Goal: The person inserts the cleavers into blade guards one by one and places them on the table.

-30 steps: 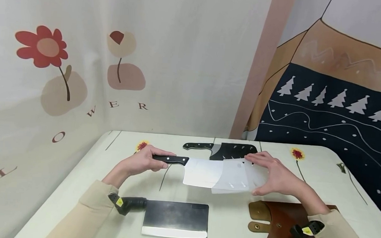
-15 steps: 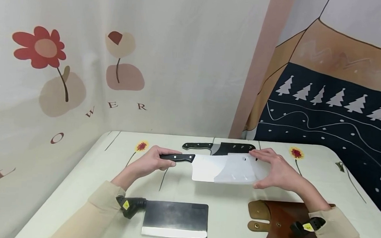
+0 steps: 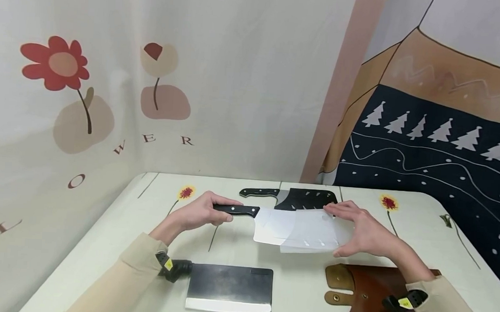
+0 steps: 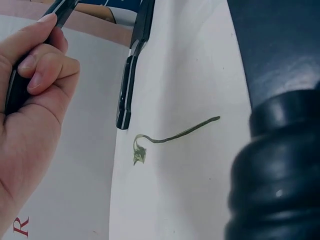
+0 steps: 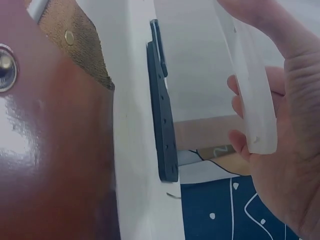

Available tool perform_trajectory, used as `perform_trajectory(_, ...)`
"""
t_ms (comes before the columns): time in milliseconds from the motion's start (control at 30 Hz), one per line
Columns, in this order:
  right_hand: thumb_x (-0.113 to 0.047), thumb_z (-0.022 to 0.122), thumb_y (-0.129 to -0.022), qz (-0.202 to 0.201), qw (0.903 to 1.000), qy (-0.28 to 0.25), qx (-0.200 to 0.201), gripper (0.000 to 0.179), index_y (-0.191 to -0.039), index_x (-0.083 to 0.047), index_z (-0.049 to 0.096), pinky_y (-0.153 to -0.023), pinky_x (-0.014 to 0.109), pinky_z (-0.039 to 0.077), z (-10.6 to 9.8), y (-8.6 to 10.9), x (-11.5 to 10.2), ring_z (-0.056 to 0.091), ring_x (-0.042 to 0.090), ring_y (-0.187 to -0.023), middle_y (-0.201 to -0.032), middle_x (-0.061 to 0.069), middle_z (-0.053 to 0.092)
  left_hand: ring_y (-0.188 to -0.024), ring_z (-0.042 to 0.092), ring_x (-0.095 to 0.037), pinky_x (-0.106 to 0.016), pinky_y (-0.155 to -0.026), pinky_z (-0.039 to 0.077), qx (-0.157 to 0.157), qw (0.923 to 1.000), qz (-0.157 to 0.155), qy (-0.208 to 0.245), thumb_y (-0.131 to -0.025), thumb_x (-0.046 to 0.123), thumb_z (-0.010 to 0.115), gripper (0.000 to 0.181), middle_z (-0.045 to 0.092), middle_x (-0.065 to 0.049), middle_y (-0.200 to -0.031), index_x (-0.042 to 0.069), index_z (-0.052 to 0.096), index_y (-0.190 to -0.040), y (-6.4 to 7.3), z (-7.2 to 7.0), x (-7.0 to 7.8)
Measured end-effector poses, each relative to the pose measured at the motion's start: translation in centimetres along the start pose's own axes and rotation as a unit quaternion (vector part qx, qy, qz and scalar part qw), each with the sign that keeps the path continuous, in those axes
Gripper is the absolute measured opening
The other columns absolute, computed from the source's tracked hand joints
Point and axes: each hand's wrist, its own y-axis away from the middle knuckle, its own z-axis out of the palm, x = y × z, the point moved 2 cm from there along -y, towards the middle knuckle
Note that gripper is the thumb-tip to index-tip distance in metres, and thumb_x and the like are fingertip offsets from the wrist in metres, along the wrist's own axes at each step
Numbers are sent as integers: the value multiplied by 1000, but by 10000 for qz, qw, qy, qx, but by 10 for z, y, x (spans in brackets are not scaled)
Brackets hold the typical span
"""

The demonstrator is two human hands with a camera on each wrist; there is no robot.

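Note:
My left hand (image 3: 200,213) grips the black riveted handle of a cleaver (image 3: 268,226), held above the table with its blade pointing right. A translucent white blade sheath (image 3: 314,232) covers the outer part of that blade, leaving the part near the handle bare. The sheath's far end is held between the thumb and fingers of my right hand (image 3: 369,233). In the right wrist view the sheath (image 5: 257,105) appears edge-on within the hand. The left wrist view shows curled fingers around the handle (image 4: 17,92).
A second cleaver in a black sheath (image 3: 307,199) lies behind the hands. In front lies a broad dark cleaver (image 3: 230,287) with a black handle. A brown leather sheath (image 3: 374,294) with snap straps lies at the right, partly under the right forearm. Fabric walls (image 3: 245,80) enclose the table.
My left hand has moved right, sliding the cleaver deeper into the translucent sheath. Both hands rose slightly, then came back down. The right hand stayed nearly in place.

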Motion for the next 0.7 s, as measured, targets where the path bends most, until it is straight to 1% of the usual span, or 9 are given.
perform_trajectory(67, -42, 97, -63, -24, 10000, 33, 88, 97, -144, -5, 59, -98, 70, 41, 1, 0, 1, 43, 41, -130, -143, 19, 55, -57, 32, -14, -25, -55, 28, 114, 9999, -7, 46, -94, 2, 70, 44, 41, -2, -66, -2, 63, -138, -2, 3, 0)
perform_trajectory(200, -35, 98, -64, 13, 9997, 87, 245, 94, -143, -3, 59, -99, 71, 39, 2, -2, 2, 43, 41, -129, -141, 20, 54, -57, 36, -14, -25, -56, 30, 274, 9993, 6, 262, -93, 1, 70, 46, 53, -5, -74, -4, 62, -138, -5, 8, 2)
perform_trajectory(300, -34, 98, -64, 97, 9995, 82, 278, 94, -143, -2, 59, -98, 72, 38, 2, -4, 1, 43, 42, -129, -141, 21, 54, -58, 38, -14, -25, -56, 31, 374, 9986, 6, 387, -92, -1, 70, 46, 59, -8, -82, -5, 62, -137, -7, 11, 1)
perform_trajectory(400, -33, 97, -64, 114, 9996, 67, 268, 94, -143, -2, 59, -98, 72, 39, 2, -4, 1, 43, 43, -129, -141, 22, 54, -59, 38, -14, -26, -56, 32, 438, 9980, -8, 459, -92, -2, 70, 46, 61, -10, -87, -5, 62, -137, -8, 11, -1)
perform_trajectory(500, -32, 98, -64, 82, 9997, 39, 215, 93, -143, -1, 59, -99, 71, 40, 0, -5, 0, 44, 43, -128, -140, 22, 55, -58, 38, -13, -25, -55, 32, 378, 9975, -32, 596, -92, -3, 70, 47, 63, -11, -93, -5, 61, -138, -9, 12, -3)
perform_trajectory(567, -31, 98, -63, 71, 9998, -7, 170, 93, -142, -2, 60, -100, 70, 41, -1, -5, -1, 44, 42, -128, -140, 22, 56, -58, 36, -12, -24, -56, 31, 280, 9971, -54, 700, -92, -3, 70, 48, 63, -12, -96, -5, 61, -139, -9, 11, -4)
perform_trajectory(700, -36, 97, -62, 91, 9999, -64, -17, 95, -143, -5, 59, -100, 70, 40, -1, -4, -4, 42, 41, -131, -143, 20, 55, -59, 34, -13, -25, -56, 30, 74, 9964, -79, 845, -92, -3, 70, 48, 63, -13, -100, -6, 60, -139, -9, 11, -3)
